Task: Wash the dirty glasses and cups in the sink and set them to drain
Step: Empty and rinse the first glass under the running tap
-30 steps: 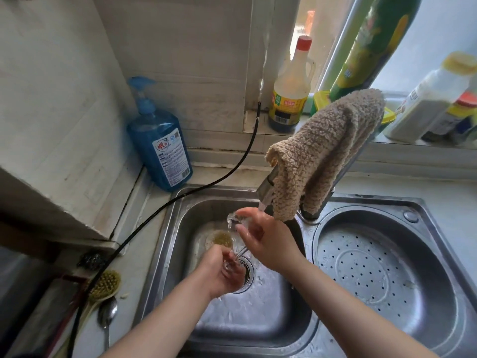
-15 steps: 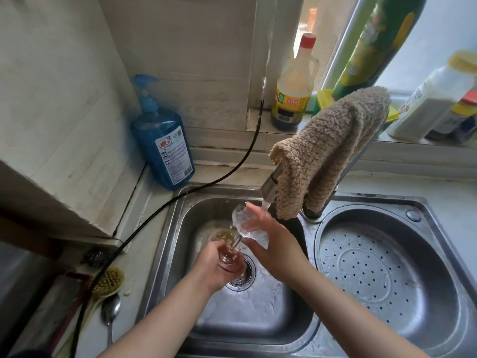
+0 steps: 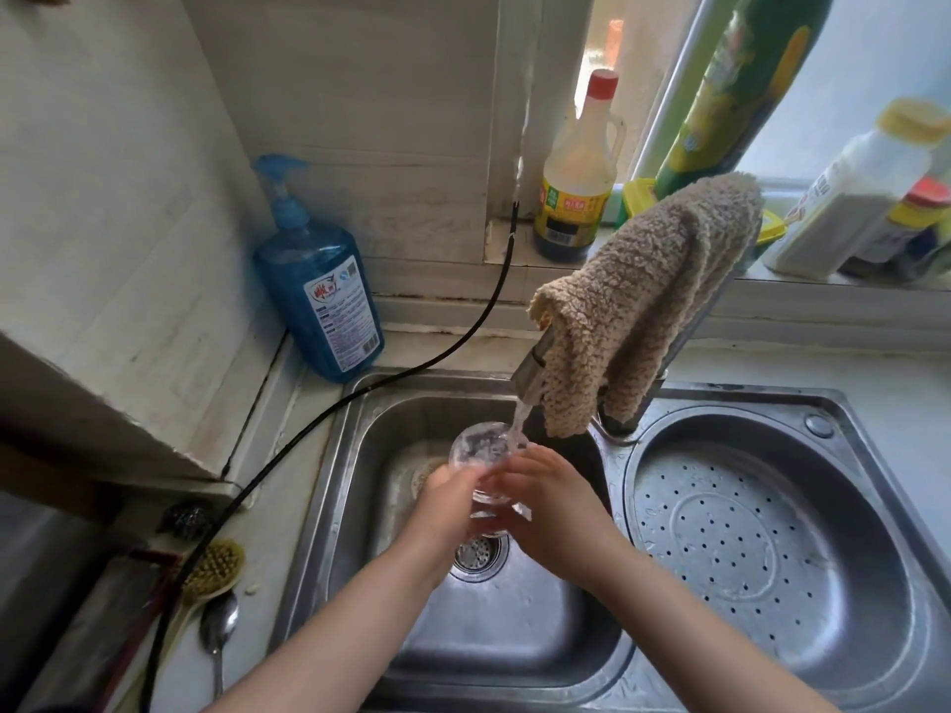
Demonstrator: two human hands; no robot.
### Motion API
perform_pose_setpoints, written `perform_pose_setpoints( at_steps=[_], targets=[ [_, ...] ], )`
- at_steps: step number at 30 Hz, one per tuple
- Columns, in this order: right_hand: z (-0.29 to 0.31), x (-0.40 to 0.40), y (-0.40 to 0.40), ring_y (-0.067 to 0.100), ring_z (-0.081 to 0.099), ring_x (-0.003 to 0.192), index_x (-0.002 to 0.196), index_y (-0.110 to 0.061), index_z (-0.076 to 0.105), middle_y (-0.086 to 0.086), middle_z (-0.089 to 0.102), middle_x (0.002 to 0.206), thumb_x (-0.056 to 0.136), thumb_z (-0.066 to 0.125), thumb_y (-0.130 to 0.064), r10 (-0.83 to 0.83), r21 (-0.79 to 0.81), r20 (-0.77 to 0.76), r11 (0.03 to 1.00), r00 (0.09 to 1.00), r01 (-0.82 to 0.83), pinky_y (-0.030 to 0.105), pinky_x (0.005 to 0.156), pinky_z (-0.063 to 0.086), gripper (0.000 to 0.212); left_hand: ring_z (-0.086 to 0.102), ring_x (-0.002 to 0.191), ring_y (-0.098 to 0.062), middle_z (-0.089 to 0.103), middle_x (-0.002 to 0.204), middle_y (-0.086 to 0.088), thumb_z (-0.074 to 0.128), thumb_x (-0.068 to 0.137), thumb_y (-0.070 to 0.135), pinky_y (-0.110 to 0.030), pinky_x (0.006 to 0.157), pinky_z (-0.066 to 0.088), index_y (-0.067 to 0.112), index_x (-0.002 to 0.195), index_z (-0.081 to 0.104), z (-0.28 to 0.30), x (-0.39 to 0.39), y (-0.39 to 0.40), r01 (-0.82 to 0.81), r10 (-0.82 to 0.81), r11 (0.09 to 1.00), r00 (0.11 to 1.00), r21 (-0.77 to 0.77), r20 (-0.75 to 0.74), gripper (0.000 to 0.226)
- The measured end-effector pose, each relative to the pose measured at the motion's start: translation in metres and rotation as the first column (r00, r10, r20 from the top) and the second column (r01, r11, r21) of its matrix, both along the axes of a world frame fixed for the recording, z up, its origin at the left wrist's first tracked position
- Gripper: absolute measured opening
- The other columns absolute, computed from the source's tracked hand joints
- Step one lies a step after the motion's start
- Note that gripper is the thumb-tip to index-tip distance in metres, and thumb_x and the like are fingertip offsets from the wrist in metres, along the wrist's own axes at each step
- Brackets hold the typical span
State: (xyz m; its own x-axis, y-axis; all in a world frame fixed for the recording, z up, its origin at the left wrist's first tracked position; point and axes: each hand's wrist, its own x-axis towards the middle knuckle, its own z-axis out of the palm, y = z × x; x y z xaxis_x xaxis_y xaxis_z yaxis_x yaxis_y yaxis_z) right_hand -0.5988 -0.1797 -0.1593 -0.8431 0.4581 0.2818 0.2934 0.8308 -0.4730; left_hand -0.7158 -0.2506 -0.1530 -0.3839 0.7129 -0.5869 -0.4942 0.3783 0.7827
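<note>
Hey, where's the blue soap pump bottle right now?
The blue soap pump bottle stands upright on the counter in the back left corner against the wall, just behind the left sink basin, beside the black cable.

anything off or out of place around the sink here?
One oddity: a shaggy beige cloth is draped over the metal tap while water runs, its lower edge hanging beside the stream. Otherwise normal: the left hand and right hand hold a clear glass under the flow.

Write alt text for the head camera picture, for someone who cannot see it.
Two bare hands, left hand and right hand, hold a clear drinking glass under running tap water above the left steel sink basin; a beige fluffy cloth drapes over the tap.
</note>
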Motion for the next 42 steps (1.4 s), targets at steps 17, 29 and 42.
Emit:
perform_pose_setpoints(
  at_steps=[17,29,42],
  targets=[
    [-0.018,-0.018,0.020,0.016,0.064,0.070,0.088,-0.010,0.072,0.004,0.069,0.076,0.095,0.052,-0.023,-0.346,-0.715,0.136,0.615,0.928,0.334,0.044,0.074,0.055,0.025,0.070,0.086,-0.029,0.068,0.098,-0.012,0.038,0.102,0.010,-0.046,0.073,0.059,0.017,0.100,0.059,-0.014,0.000,0.004,0.051,-0.058,0.998,0.913,-0.028,-0.404,0.022],
    [-0.011,-0.023,0.006,0.026,0.069,0.086,0.110,-0.014,0.063,0.010,0.069,0.096,0.089,0.053,-0.004,-0.477,-0.913,0.106,0.300,0.873,0.275,0.046,0.082,0.057,0.026,0.069,0.086,-0.033,0.065,0.107,-0.019,0.050,0.095,0.002,-0.034,0.052,0.058,0.010,0.110,0.057,-0.001,-0.007,0.012,0.044,-0.055,0.995,0.989,-0.085,-0.135,0.019],
    [-0.021,0.021,0.004,-0.002,0.063,0.091,0.108,-0.028,0.068,-0.017,0.068,0.094,0.085,0.065,-0.044,-0.120,-0.577,0.273,0.773,0.954,0.263,0.031,0.090,0.052,0.028,0.045,0.033,-0.005,0.060,0.064,-0.006,0.031,0.098,0.007,-0.010,0.027,0.025,0.000,0.100,0.060,-0.007,-0.027,0.009,0.022,0.021,0.996,0.888,-0.088,0.460,0.030]
  ],
)
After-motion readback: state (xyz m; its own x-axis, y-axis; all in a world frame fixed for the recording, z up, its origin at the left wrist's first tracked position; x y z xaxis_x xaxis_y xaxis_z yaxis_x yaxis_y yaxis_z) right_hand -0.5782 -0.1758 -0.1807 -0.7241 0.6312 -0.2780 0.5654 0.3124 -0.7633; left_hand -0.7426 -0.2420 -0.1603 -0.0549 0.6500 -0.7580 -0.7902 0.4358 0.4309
